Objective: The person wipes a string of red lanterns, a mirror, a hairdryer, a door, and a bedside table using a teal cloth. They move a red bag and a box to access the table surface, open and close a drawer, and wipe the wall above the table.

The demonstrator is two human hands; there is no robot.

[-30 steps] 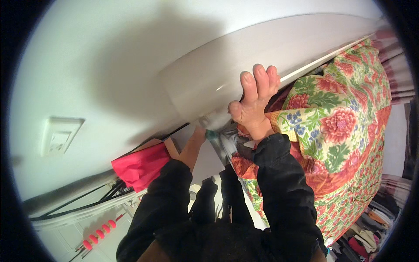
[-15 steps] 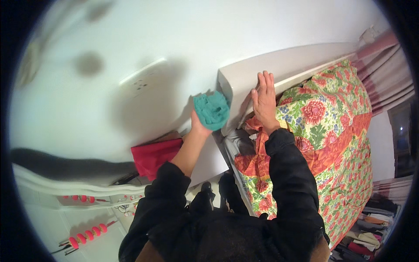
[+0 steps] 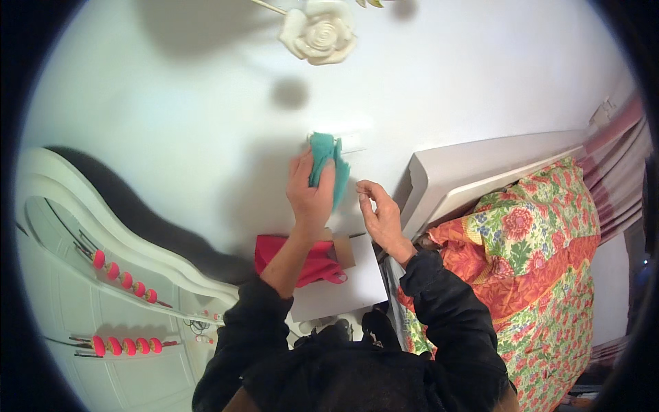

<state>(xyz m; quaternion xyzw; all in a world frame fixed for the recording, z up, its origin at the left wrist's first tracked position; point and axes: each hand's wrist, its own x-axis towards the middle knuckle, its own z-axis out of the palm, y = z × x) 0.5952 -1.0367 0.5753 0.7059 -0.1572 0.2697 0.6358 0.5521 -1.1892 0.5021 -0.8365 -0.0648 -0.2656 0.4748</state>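
Observation:
My left hand [image 3: 312, 196] is closed around a crumpled teal cloth [image 3: 329, 165]. It holds the cloth up at the white wall, over part of a white wall plate [image 3: 353, 141]; whether the cloth touches the plate I cannot tell. To the right of the cloth, my right hand [image 3: 384, 216] is raised in front of the wall with bent fingers, thumb apart, holding nothing. Beneath my left forearm, a red cloth or bag [image 3: 305, 259] lies on a white cabinet top [image 3: 364, 278] beside a brown cardboard piece [image 3: 344, 252].
On the right stands a bed with a pale headboard [image 3: 480, 161] and a floral quilt [image 3: 528, 302]. A white curved mirror frame [image 3: 130, 223] is at the left. Overhead, a white rose-shaped lamp [image 3: 319, 34] juts out. A striped curtain [image 3: 621, 165] hangs at the far right.
My view has swung left. My left hand has carried the teal cloth from beside the headboard to the wall plate. My right hand has come away from the headboard, its fingers now bent.

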